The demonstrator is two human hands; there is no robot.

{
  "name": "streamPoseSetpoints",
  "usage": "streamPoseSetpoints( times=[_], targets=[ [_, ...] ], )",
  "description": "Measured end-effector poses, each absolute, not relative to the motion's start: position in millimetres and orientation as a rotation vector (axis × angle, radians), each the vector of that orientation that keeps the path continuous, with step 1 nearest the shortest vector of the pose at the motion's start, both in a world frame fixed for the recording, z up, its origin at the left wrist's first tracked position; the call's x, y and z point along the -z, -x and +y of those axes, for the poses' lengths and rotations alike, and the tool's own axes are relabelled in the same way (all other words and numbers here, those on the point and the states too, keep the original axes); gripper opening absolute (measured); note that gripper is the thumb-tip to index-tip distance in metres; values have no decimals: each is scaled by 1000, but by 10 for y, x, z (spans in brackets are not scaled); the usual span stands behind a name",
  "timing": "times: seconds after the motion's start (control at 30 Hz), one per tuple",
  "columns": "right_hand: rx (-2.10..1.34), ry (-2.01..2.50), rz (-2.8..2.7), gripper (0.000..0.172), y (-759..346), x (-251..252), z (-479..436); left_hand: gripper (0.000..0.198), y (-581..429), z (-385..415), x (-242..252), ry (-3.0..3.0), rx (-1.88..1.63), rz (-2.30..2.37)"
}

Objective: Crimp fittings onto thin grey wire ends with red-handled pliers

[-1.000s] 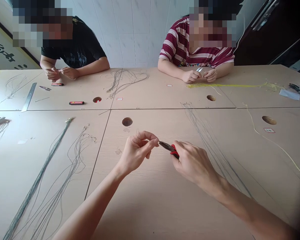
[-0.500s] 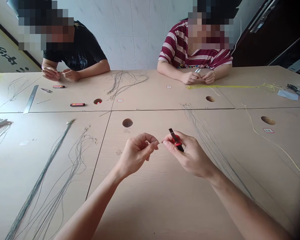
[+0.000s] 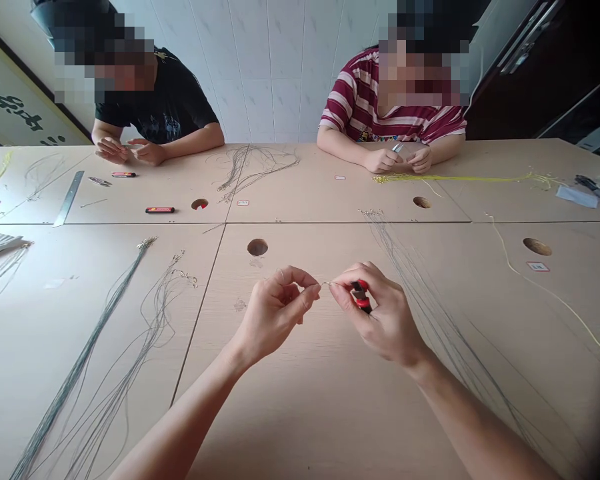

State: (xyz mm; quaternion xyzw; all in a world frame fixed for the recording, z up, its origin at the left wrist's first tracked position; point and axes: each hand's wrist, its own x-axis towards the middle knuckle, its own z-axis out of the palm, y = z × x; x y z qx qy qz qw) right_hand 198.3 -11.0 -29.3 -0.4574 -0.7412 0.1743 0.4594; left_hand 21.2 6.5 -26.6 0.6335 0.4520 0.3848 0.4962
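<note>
Left hand [image 3: 275,310] and right hand [image 3: 383,317] both have fingers pinched tight on the wire end [image 3: 325,284], red pliers [image 3: 361,295] tucked in the right palm: fitting by hand, I'd judge, calling for steady alignment next.

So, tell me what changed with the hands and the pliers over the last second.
The right hand swung the red-handled pliers away from the left hand and tucked them back into its palm; its thumb and forefinger now meet the left fingertips at the thin wire. The left hand kept its pinch in the same spot. The wire bundles on the table lie as before.
</note>
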Motion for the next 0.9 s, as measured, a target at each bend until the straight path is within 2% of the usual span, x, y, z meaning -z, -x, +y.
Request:
streamPoseSetpoints(
  times=[0.2,0.5,0.73,0.9],
  targets=[
    [-450,1089,-1760,16,-1985,312,-158,16,-224,56,261,-1580,-938,1070],
    [-456,1098,-1703,12,-1950,317,-174,15,-216,34,223,-1615,-964,1058],
    [-470,1086,-1735,19,-1961,324,-193,15,-196,37,204,-1602,-995,1072],
    [-584,1092,-1695,12,-1954,323,-223,16,-195,46,194,-1615,-1009,1091]
  ],
)
